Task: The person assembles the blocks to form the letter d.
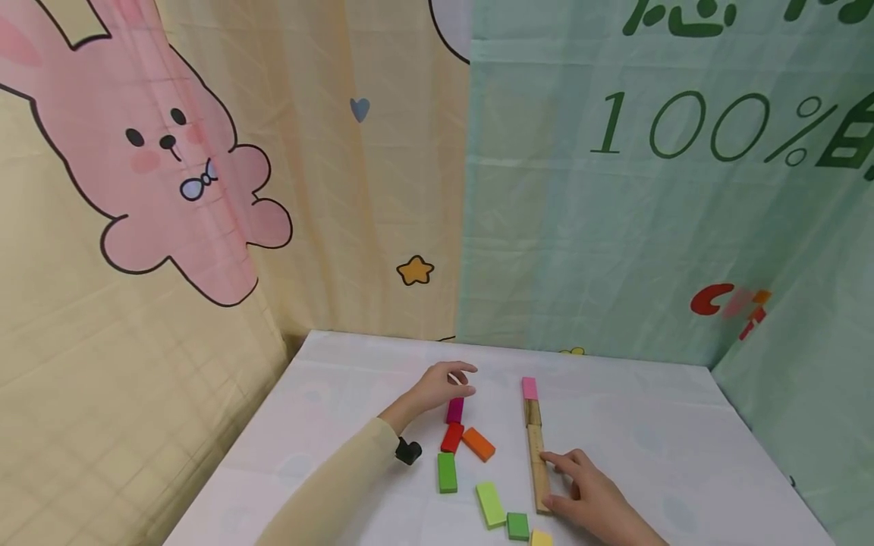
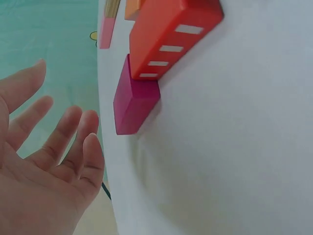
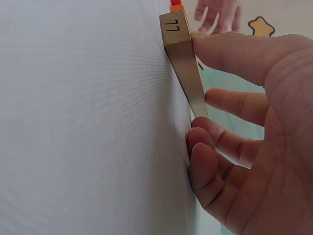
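Observation:
My left hand (image 1: 441, 385) hovers with loosely bent fingers just beyond a magenta block (image 1: 454, 410). In the left wrist view that hand holds nothing, and a gap separates it from the block. A red block (image 1: 452, 437) with white marks adjoins the magenta one. On the right, my right hand (image 1: 592, 493) touches the side of a row of wooden blocks (image 1: 537, 462) with thumb and forefinger. Both fingertips lie along the row's same side. The right wrist view shows dark marks on the near wooden block's end (image 3: 175, 29). A pink block (image 1: 529, 388) tops the row.
An orange block (image 1: 479, 444) lies beside the red one. Nearer are a green block (image 1: 447, 472), a lime block (image 1: 490, 505), a smaller green block (image 1: 517, 526) and a yellow block (image 1: 542, 538). Curtains (image 1: 580, 250) hang behind the white table (image 1: 635, 409).

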### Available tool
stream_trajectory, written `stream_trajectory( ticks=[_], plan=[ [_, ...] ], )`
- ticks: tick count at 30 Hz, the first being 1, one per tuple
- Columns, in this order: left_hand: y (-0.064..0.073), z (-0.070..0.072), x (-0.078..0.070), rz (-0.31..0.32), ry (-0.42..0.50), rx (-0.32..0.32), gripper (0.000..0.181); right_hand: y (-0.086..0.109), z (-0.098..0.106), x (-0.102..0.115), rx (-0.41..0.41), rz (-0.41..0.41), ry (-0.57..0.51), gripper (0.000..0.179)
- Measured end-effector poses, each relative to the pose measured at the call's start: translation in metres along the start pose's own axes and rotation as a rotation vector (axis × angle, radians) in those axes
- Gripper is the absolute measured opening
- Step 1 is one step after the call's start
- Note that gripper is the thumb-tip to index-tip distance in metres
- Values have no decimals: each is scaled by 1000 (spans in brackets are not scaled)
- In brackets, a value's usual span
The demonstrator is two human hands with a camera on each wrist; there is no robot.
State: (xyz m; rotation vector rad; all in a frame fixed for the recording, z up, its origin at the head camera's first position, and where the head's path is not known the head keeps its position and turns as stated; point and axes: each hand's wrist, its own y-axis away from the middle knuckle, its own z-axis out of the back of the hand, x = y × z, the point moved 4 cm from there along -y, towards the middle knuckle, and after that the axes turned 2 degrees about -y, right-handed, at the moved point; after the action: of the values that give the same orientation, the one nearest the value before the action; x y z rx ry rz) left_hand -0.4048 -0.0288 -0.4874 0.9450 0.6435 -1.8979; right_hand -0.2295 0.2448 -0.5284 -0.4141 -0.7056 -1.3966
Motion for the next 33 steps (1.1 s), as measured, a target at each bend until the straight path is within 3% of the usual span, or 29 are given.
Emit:
stream_trajectory(
  ticks=[9,18,26,33],
  plan=[
    [14,6,16,46,-60,17,44,0,0,-1,4,2,0,73],
    [23,8,33,108,-137,101,57,0,0,1,-11,31,14,72],
    [22,9,48,84,-159,120,52,0,-1,4,0,82,18,70],
    [20,4,47,83,-161,125,42,2,3,3,-19,107,36,69]
  ],
)
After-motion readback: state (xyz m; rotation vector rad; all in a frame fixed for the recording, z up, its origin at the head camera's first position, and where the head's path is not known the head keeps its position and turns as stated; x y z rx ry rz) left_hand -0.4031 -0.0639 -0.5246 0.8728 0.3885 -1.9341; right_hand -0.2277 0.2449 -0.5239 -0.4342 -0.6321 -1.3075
